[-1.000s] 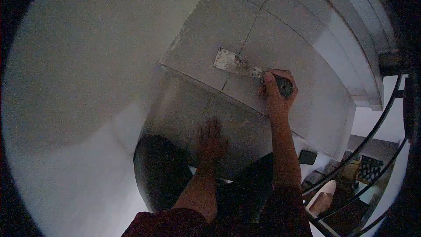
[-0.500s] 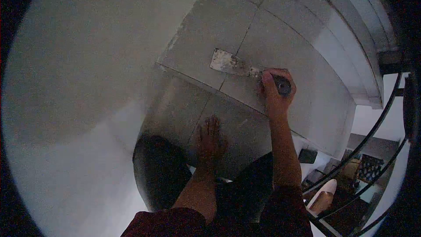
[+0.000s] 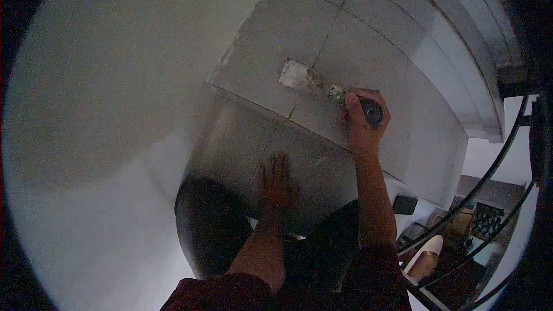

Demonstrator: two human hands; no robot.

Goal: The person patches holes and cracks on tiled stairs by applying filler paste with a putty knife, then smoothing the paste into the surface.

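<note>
My right hand (image 3: 366, 116) is wrapped round the dark handle of a scraper (image 3: 298, 75). The scraper's flat blade is smeared with whitish residue and points left, over the grey tiles of the upper stair step (image 3: 397, 75). Fingers spread, my left hand (image 3: 278, 183) lies on the tiled lower step (image 3: 239, 132) between my knees. A dark joint line runs across both steps, passing under the blade.
A pale wall (image 3: 115, 80) borders the steps on the left, with a rough edge along the tiles. Black metal railing (image 3: 489, 170) curves down the right side. Beyond it, various items lie on a lower level. A dark rectangular object (image 3: 405, 204) is beside my right forearm.
The scraper's blade has turned slightly, its tip now a little higher and further right. My right hand has barely shifted, and my left hand stays in place.
</note>
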